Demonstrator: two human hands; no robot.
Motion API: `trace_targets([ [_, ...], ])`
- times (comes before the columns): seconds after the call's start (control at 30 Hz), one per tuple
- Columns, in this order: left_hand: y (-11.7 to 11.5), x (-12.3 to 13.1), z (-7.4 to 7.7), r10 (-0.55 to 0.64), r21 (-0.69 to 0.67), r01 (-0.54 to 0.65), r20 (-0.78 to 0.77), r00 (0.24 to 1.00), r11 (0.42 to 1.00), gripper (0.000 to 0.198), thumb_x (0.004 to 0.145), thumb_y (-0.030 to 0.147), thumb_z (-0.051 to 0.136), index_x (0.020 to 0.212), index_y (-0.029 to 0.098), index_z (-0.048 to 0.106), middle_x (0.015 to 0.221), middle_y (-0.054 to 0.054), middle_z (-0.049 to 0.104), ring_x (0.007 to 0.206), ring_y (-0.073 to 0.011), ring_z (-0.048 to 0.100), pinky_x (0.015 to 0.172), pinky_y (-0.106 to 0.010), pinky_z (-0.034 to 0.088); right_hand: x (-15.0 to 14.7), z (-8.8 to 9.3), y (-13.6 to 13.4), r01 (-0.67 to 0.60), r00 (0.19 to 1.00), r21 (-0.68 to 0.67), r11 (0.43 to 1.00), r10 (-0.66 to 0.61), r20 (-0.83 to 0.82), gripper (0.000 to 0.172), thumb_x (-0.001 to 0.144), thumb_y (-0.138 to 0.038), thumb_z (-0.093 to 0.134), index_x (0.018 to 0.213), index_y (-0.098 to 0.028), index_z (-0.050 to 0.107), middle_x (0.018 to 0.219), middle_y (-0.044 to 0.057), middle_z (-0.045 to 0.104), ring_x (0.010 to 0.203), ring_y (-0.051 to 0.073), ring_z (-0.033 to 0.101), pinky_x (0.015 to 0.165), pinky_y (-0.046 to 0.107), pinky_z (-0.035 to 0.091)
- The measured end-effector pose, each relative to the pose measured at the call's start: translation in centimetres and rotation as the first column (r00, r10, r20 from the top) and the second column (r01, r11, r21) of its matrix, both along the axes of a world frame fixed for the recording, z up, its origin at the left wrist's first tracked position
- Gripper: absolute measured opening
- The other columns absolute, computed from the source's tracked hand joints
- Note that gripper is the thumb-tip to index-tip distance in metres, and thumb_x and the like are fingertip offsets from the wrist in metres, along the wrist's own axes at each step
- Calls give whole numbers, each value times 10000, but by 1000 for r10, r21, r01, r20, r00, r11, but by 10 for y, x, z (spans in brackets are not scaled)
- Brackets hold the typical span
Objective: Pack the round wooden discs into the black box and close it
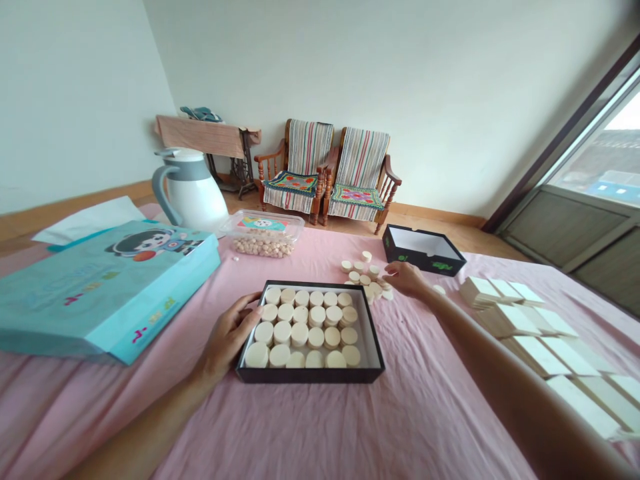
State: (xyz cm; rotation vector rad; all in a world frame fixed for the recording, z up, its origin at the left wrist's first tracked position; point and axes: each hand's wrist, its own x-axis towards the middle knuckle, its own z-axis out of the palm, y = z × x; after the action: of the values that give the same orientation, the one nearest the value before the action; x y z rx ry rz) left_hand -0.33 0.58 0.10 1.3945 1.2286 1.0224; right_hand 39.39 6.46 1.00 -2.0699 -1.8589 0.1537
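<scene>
My left hand (227, 337) rests at the left rim of a black open box (310, 376), its fingertips over the cream round discs (300, 333) packed inside, some of them stacked. Nothing shows held in it. My right hand (406, 280) reaches across the pink cloth (320, 427) to a loose pile of the same discs (365, 280), with its fingertips at the pile's right side. No disc shows clearly in its grip.
Behind the box stand a clear plastic tub of small beads (263, 235) and a white jug (193, 190). A turquoise paper bag (107, 290) lies left, a black box (424, 250) stands behind, and rows of pale blocks (540, 340) lie right. Two wooden chairs (327, 170) stand beyond.
</scene>
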Motion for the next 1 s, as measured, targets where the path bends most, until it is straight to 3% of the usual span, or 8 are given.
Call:
trace_targets([
  [0.23, 1, 1, 1, 13, -38, -13, -1, 1000, 999, 562, 796, 444, 569, 1275, 173, 461, 980, -57, 688, 716, -163, 627, 596, -231, 496, 68, 14, -16, 212, 974, 114, 970, -220, 54, 263, 772, -221, 481, 953, -167, 664, 930, 84, 698, 866, 198, 633, 700, 259, 444],
  [0.37, 2, 1, 0, 21, -25, -21, -19, 1000, 999, 566, 787, 463, 574, 1263, 174, 473, 982, -61, 683, 730, -167, 629, 590, -228, 494, 89, 9, -32, 212, 971, 59, 975, -217, 103, 217, 736, -219, 525, 887, -161, 670, 861, 79, 699, 807, 192, 635, 665, 253, 442],
  [0.57, 6, -3, -6, 23, -9, -24, -33, 999, 1000, 544, 779, 490, 582, 1226, 191, 499, 1023, -64, 670, 800, -190, 646, 641, -247, 514, 79, 10, -53, 210, 958, 4, 978, -206, 201, 168, 724, -297, 555, 802, -177, 643, 831, 78, 677, 755, 202, 615, 609, 267, 398],
  [0.73, 6, -3, -8, 23, -4, -23, -27, 999, 1000, 501, 781, 479, 586, 1190, 197, 519, 1033, -59, 668, 825, -188, 643, 638, -229, 511, 57, 7, -64, 267, 907, -58, 962, -231, 352, 268, 745, -415, 522, 803, -166, 603, 845, 126, 659, 771, 258, 611, 575, 302, 359],
  [0.87, 5, -1, -5, 22, -18, -23, -19, 1000, 1000, 527, 784, 466, 585, 1223, 188, 496, 1007, -61, 674, 771, -174, 638, 611, -226, 503, 43, 2, -68, 294, 869, -65, 953, -239, 433, 258, 766, -373, 482, 856, -156, 589, 938, 162, 653, 845, 282, 613, 605, 321, 356],
  [1.0, 3, 0, -3, 17, -32, -17, 3, 1000, 999, 540, 792, 449, 578, 1249, 180, 477, 981, -59, 681, 785, -177, 638, 605, -221, 496, 46, 0, -69, 272, 879, -4, 962, -246, 408, 168, 772, -307, 468, 782, -174, 570, 868, 123, 658, 817, 251, 605, 617, 309, 348],
])
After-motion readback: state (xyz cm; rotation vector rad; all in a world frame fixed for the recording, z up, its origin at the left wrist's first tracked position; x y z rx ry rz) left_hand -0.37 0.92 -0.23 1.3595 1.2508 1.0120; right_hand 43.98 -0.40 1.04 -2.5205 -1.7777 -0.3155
